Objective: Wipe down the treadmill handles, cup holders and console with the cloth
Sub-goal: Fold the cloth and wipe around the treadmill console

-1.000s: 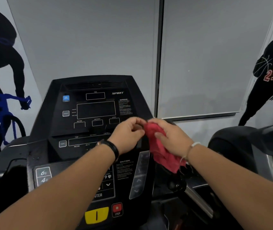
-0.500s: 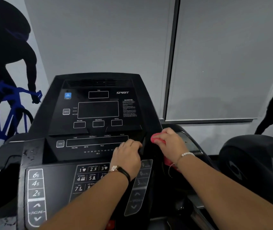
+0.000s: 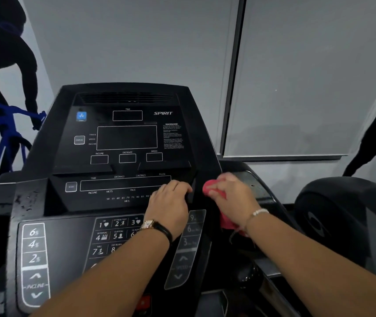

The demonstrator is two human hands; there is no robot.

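The black treadmill console (image 3: 126,138) fills the middle of the view, with dark displays above and a keypad below. My right hand (image 3: 232,196) holds the red cloth (image 3: 209,187) bunched against the console's right side, beside the right tray area (image 3: 254,186); a tail of cloth hangs below my wrist. My left hand (image 3: 169,205) rests with curled fingers on the right edge of the console's lower display panel, just left of the cloth. A watch sits on my left wrist and a bead bracelet on my right.
The incline key strip (image 3: 35,259) sits at the lower left and the speed key strip (image 3: 188,245) under my left wrist. Another machine's dark housing (image 3: 333,216) stands close on the right. Grey wall panels with dark figure decals lie behind.
My hands parted: the left let go of the cloth and dropped onto the console's edge. The right carried the cloth to the console's right side. The view moved closer and leftward.
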